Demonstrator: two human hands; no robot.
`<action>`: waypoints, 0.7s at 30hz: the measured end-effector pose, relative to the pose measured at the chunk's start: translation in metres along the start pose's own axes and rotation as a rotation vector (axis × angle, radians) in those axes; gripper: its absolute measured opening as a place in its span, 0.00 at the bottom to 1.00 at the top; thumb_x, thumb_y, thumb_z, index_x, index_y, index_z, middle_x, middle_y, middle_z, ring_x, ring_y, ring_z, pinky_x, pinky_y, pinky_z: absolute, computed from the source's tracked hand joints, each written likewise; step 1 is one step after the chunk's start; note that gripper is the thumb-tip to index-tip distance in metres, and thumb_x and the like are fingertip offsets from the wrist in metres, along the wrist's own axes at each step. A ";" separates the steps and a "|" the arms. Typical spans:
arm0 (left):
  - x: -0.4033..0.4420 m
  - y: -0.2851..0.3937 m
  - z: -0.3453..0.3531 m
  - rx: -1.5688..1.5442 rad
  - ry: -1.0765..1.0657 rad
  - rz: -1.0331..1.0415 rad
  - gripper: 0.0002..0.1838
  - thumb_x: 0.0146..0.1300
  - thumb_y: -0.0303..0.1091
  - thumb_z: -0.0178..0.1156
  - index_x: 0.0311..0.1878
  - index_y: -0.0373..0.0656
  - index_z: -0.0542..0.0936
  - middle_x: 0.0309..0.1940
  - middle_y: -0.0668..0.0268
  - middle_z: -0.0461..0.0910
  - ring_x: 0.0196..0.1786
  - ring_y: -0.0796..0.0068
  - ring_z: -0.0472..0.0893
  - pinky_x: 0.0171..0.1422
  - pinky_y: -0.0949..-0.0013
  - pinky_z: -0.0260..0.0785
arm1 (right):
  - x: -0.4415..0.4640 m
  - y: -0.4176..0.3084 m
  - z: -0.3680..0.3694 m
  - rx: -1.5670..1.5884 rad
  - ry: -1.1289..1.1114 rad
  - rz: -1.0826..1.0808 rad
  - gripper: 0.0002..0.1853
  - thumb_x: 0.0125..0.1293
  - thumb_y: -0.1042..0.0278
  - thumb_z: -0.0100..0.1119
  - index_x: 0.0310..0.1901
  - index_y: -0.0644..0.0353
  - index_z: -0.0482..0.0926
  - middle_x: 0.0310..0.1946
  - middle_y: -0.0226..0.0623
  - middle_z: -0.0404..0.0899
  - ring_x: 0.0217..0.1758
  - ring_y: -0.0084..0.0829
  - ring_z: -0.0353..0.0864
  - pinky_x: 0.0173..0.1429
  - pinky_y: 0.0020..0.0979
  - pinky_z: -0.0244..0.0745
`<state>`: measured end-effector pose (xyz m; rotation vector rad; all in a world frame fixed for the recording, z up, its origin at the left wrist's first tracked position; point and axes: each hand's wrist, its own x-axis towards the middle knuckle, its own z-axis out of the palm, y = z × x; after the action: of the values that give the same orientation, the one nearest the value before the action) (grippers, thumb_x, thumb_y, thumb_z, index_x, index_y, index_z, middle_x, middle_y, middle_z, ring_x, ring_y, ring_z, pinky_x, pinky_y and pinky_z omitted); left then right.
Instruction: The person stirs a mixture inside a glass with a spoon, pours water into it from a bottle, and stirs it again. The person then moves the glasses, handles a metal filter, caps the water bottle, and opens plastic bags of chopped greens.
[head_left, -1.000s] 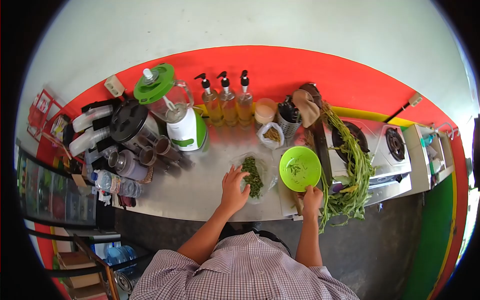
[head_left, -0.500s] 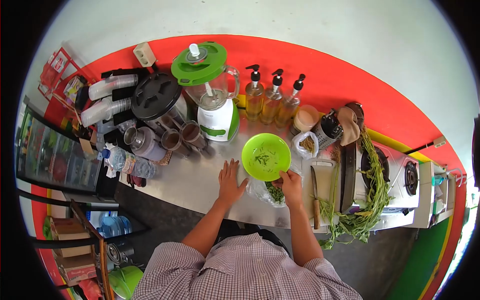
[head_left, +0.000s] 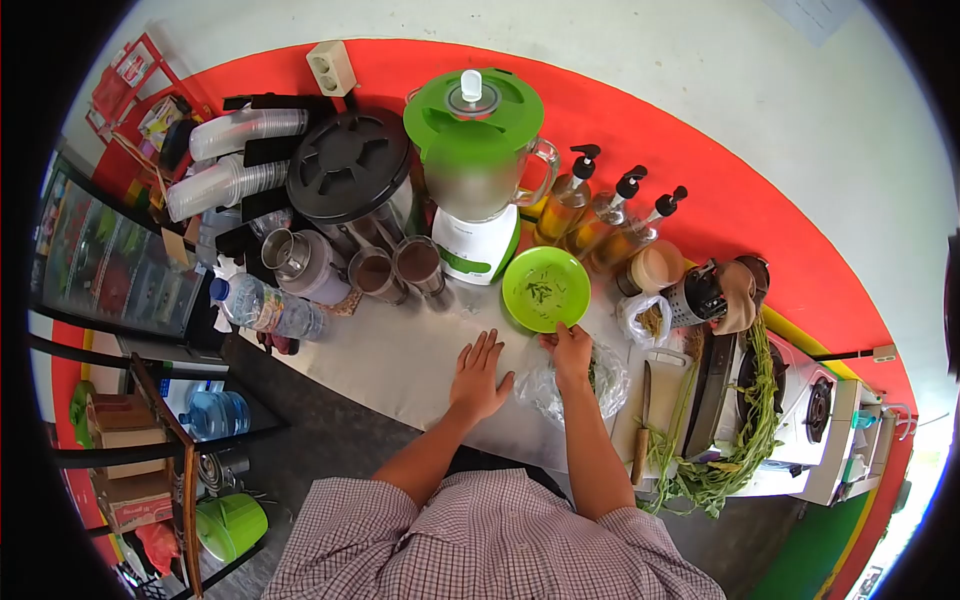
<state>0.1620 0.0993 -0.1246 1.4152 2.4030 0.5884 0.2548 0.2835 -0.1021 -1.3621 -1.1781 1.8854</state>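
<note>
My right hand [head_left: 571,354] grips the near rim of a green bowl [head_left: 547,289], which has bits of green leaf inside. The bowl is just in front of the blender [head_left: 476,245]. My left hand [head_left: 481,376] rests palm down with fingers spread on the metal counter [head_left: 400,365], left of the bowl, holding nothing. Under my right forearm and around it lies a clear plastic bag [head_left: 608,382]; its green contents are mostly hidden by the hand.
A knife [head_left: 642,430] lies on a cutting board [head_left: 665,385] at right, beside long leafy stems [head_left: 735,460] draped over the stove [head_left: 790,400]. Pump bottles [head_left: 565,205] stand behind. Cups [head_left: 418,262], a water bottle [head_left: 265,308] and a black-lidded container [head_left: 350,165] are at left.
The green bowl, held in my right hand, has moved left from beside the stove to near the blender. My left hand has left the bag of greens and lies on the counter. The view has shifted.
</note>
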 end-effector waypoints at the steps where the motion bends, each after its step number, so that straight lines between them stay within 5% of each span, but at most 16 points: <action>1: 0.000 0.000 0.000 -0.004 -0.003 0.000 0.37 0.74 0.51 0.61 0.80 0.42 0.67 0.89 0.57 0.57 0.91 0.61 0.53 0.93 0.49 0.42 | -0.001 0.000 0.000 -0.003 0.003 0.002 0.12 0.84 0.70 0.56 0.54 0.72 0.82 0.43 0.46 0.89 0.40 0.35 0.91 0.47 0.33 0.88; 7: 0.000 0.001 0.000 0.006 -0.007 0.000 0.35 0.74 0.50 0.60 0.79 0.43 0.69 0.89 0.58 0.57 0.91 0.60 0.53 0.93 0.48 0.42 | -0.016 -0.015 -0.015 -0.046 -0.037 0.025 0.14 0.82 0.69 0.59 0.56 0.73 0.82 0.43 0.43 0.90 0.42 0.35 0.91 0.50 0.33 0.88; 13: -0.001 -0.003 0.001 -0.042 0.038 0.024 0.31 0.75 0.50 0.60 0.75 0.44 0.73 0.88 0.56 0.59 0.91 0.59 0.54 0.93 0.47 0.41 | -0.052 -0.021 -0.075 -0.558 0.257 -0.469 0.19 0.71 0.69 0.69 0.60 0.68 0.82 0.47 0.46 0.89 0.43 0.42 0.89 0.49 0.39 0.84; 15: -0.001 -0.002 -0.002 -0.107 0.057 0.026 0.28 0.75 0.51 0.61 0.72 0.46 0.75 0.87 0.56 0.60 0.90 0.57 0.54 0.93 0.48 0.42 | -0.064 -0.022 -0.096 -0.775 0.477 -0.622 0.22 0.67 0.69 0.72 0.62 0.63 0.82 0.50 0.47 0.85 0.53 0.49 0.84 0.60 0.45 0.80; 16: -0.001 -0.003 -0.001 -0.101 0.056 0.041 0.28 0.75 0.51 0.61 0.72 0.46 0.75 0.87 0.56 0.60 0.90 0.57 0.54 0.93 0.48 0.42 | -0.064 -0.014 -0.105 -0.828 0.537 -0.625 0.28 0.64 0.66 0.75 0.65 0.61 0.79 0.54 0.47 0.82 0.61 0.53 0.78 0.70 0.48 0.73; 19: 0.003 -0.004 0.004 -0.163 0.050 0.028 0.27 0.74 0.50 0.63 0.71 0.49 0.76 0.87 0.56 0.61 0.91 0.54 0.54 0.92 0.46 0.42 | -0.072 -0.001 -0.131 -0.982 0.547 -0.562 0.36 0.63 0.61 0.77 0.71 0.59 0.74 0.61 0.49 0.80 0.63 0.54 0.78 0.74 0.50 0.70; 21: 0.004 -0.002 0.010 -0.320 0.076 0.003 0.28 0.72 0.49 0.67 0.71 0.49 0.76 0.87 0.52 0.61 0.90 0.46 0.53 0.92 0.40 0.40 | -0.075 -0.002 -0.149 -0.776 0.220 -0.282 0.44 0.64 0.57 0.78 0.79 0.55 0.67 0.70 0.51 0.74 0.75 0.58 0.70 0.78 0.58 0.63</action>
<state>0.1630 0.1042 -0.1348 1.2789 2.2349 0.9923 0.4205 0.2747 -0.0820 -1.6071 -1.9650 1.0690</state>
